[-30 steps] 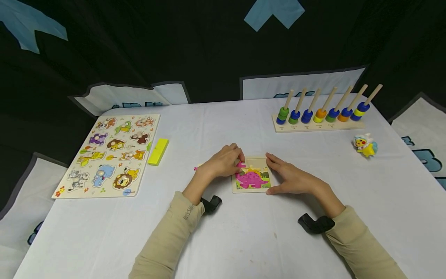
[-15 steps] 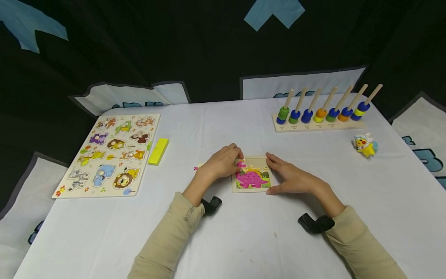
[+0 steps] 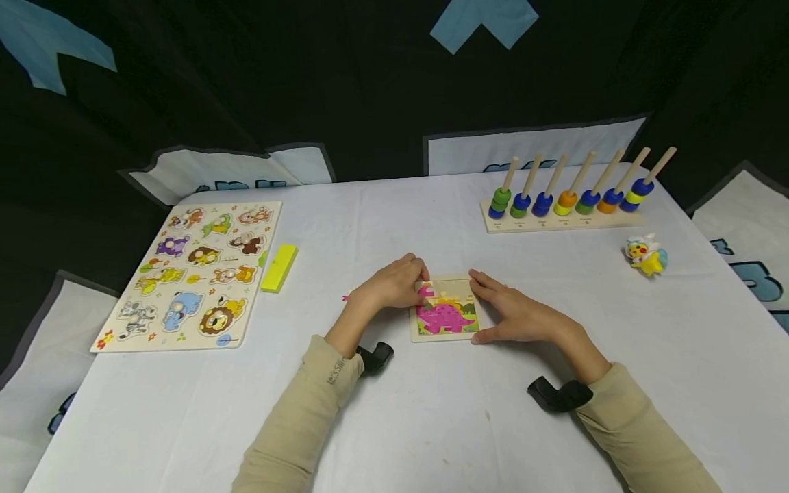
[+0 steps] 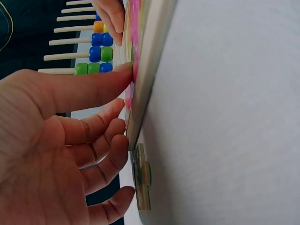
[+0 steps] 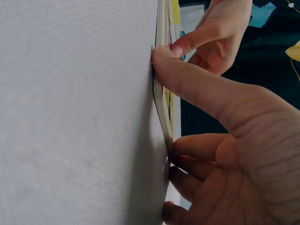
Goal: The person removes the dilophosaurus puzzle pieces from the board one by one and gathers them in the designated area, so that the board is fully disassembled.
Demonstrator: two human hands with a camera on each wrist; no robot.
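A square pale-wood puzzle tray (image 3: 456, 285) with a pink dinosaur lies roughly midway between the left and right edges of the white-clothed worktop (image 3: 425, 411). The left hand (image 3: 394, 284) pinches a small pink piece (image 3: 427, 291) over its left side; the right hand (image 3: 511, 309), fingers extended, touches its right corners.

Soft, even light brightens the white tablecloth (image 3: 425, 411) in the head view, while the black curtain (image 3: 370, 75) beyond its far edge is very dark. Blurry-edged shadows lie along the inner sides of the left sleeve (image 3: 292, 428) and right sleeve (image 3: 644, 431); lettering on the abacus base (image 3: 564, 223) is unreadably small. Both wrist views are dimmer, with a soft shadow beside the dinosaur puzzle frame (image 4: 149, 61) and, in the right one, faint ripples across the tablecloth
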